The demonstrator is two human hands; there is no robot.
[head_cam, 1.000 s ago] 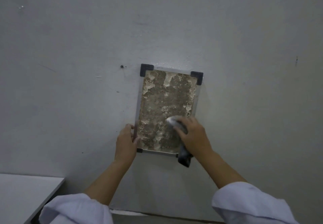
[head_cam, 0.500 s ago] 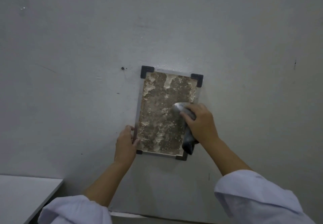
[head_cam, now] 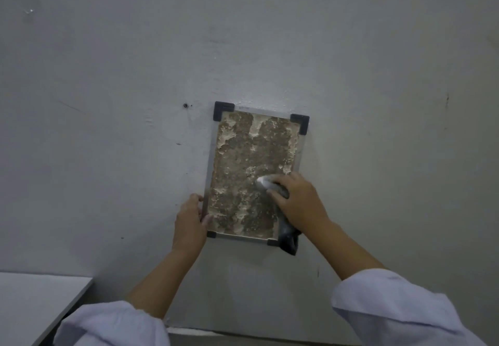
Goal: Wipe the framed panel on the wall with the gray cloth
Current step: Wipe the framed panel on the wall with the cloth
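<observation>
A framed panel (head_cam: 251, 156) with a mottled brown and white surface, silver edges and black corner caps hangs on the grey wall. My right hand (head_cam: 299, 199) presses a gray cloth (head_cam: 266, 182) against the panel's lower right area; the cloth's loose end (head_cam: 289, 239) hangs below the frame's bottom right corner. My left hand (head_cam: 190, 222) grips the frame's lower left edge, thumb on the front.
A grey wall (head_cam: 108, 102) fills the view, with a small dark screw (head_cam: 185, 105) left of the panel. A white tabletop corner (head_cam: 35, 302) lies at the lower left. White sleeves cover both my forearms at the bottom.
My right hand with the cloth went up the panel's right side and has come back down a little. My left hand has stayed on the frame's edge.
</observation>
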